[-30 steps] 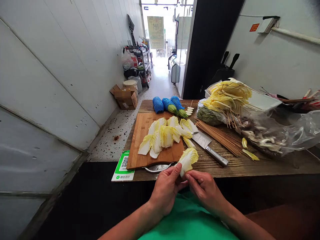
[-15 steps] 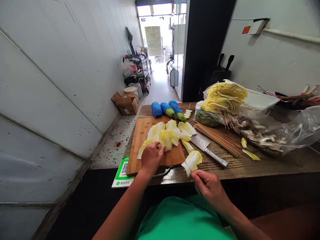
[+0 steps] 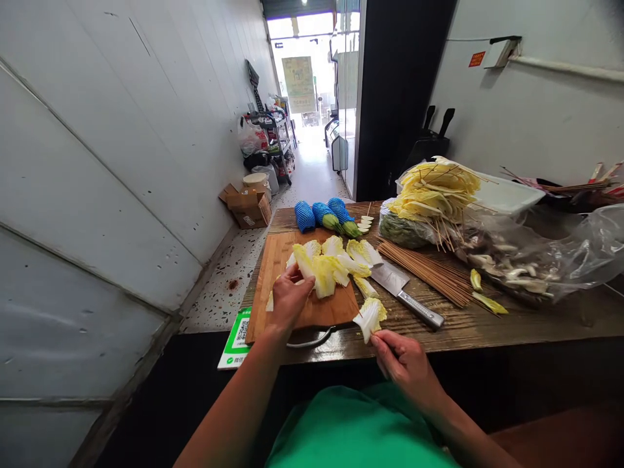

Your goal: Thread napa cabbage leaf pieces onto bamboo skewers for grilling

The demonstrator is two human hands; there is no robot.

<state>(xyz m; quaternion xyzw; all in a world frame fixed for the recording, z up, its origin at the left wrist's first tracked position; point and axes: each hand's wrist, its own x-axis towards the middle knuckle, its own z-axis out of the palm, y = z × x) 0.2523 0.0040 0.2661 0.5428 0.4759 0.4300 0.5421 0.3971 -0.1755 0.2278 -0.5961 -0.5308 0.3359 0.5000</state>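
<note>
My left hand (image 3: 291, 300), over the wooden cutting board (image 3: 273, 260), pinches a napa cabbage leaf (image 3: 303, 261) that is tilted up from the pile. Several more pale yellow cabbage pieces (image 3: 325, 273) lie on the board in front of it. Near the table's front edge, my right hand (image 3: 403, 356) is closed on a skewered cabbage leaf (image 3: 371, 314). Only the stick's thin tip shows at the leaf's left side; the fingers hide the rest. A cleaver (image 3: 420, 311) rests to the board's right, its blade partly under a cabbage leaf.
Bamboo skewers (image 3: 429, 272) lie right of the cleaver. Beyond them stand a heap of skewered cabbage (image 3: 436, 188) and a plastic bag of mushrooms (image 3: 511, 263). Zucchini in blue netting (image 3: 322, 214) lie behind the board. A green-and-white QR sign (image 3: 234, 354) sits at the front left corner.
My left hand has lifted a cabbage leaf off the board, raising it upright. My right hand has barely moved and keeps hold of the skewered leaf.
</note>
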